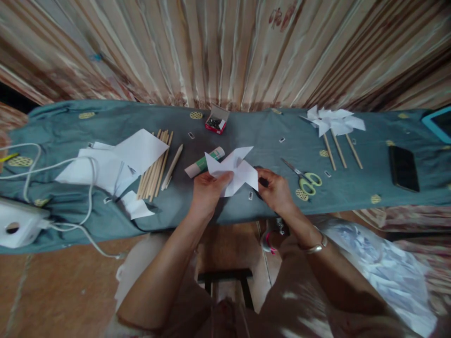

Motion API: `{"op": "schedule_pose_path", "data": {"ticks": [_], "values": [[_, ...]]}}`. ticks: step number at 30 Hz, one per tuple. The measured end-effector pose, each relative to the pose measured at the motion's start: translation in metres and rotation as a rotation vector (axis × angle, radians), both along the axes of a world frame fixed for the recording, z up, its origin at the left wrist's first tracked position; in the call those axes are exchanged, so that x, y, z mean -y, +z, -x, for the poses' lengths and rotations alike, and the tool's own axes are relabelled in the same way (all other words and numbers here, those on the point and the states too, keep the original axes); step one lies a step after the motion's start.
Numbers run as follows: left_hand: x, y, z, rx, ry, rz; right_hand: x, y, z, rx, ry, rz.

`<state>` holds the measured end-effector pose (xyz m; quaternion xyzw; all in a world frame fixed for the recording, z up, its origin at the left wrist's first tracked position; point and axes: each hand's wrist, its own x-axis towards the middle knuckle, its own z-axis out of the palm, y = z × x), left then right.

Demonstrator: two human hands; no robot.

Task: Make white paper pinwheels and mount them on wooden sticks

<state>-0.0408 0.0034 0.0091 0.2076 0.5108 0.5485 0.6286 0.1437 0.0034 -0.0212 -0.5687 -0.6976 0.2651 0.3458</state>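
Over the middle of the cloth-covered table is a white paper pinwheel with its blades folded in. My left hand grips it from the left, the thumb pressed on its centre. At its right edge, my right hand has its fingers pinched together by a blade tip; whether they hold that blade is hard to make out. Behind the pinwheel lies a green and white glue stick. A small red box of dark pins stands open further back. Green-handled scissors rest to the right of my right hand.
Left of centre lie several wooden sticks, a pen-like stick and white paper sheets. Pinwheels on sticks and a phone are at right. A white device with cables occupies the left end.
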Motion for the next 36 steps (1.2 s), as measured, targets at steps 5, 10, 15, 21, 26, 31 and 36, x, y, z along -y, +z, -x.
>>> {"op": "schedule_pose_path", "data": {"ticks": [5,10,15,21,26,31,36], "values": [[-0.002,-0.004,-0.005,0.004,-0.035,0.007,0.007,0.002,-0.003,0.079,0.037,-0.004],[-0.003,-0.008,-0.009,0.006,-0.066,0.02,0.008,0.001,-0.009,0.126,0.083,-0.004],[-0.004,-0.011,-0.012,0.009,-0.081,0.022,0.006,0.0,-0.012,0.073,0.036,-0.016],[-0.004,-0.009,-0.015,0.007,-0.086,0.03,0.005,-0.004,-0.013,0.067,0.011,-0.068],[-0.004,-0.012,-0.015,-0.01,-0.102,0.015,-0.001,0.002,-0.018,-0.182,-0.159,-0.051],[-0.003,-0.012,-0.016,-0.032,-0.125,-0.004,0.003,0.028,-0.021,-0.482,-0.257,-0.11],[-0.001,-0.006,-0.02,-0.044,-0.144,-0.006,0.018,0.043,-0.006,-0.425,-0.13,-0.063]]}}
